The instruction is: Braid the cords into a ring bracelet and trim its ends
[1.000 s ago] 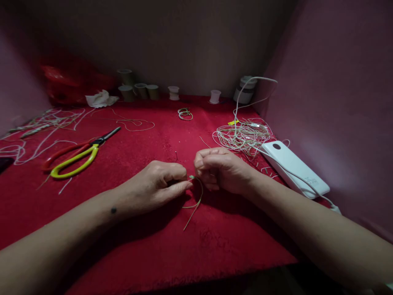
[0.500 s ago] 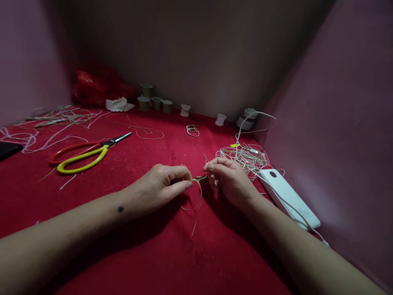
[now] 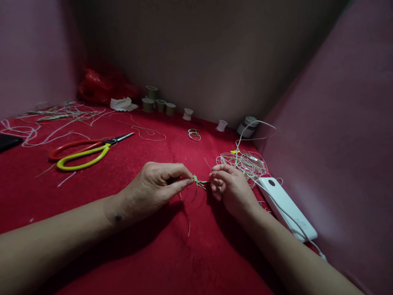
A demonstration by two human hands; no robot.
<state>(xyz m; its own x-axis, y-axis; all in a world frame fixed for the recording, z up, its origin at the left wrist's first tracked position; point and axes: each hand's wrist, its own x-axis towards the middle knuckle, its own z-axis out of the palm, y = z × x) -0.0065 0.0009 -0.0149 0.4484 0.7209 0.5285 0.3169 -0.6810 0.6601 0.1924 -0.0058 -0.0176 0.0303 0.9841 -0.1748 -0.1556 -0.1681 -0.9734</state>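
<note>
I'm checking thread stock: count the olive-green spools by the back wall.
4. In a row stand the left spool, the middle spool and the right spool; the upper spool shows above the left one, stacked or behind, unclear. More may be hidden.

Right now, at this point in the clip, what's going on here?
A person is working a small piece of thin green cord over a red cloth. The left hand pinches one end; the right hand is at the other, though its grip is too small to make out. Loose ends hang below. The scissors lie to the left, a cord tangle and white power bank to the right.
</note>
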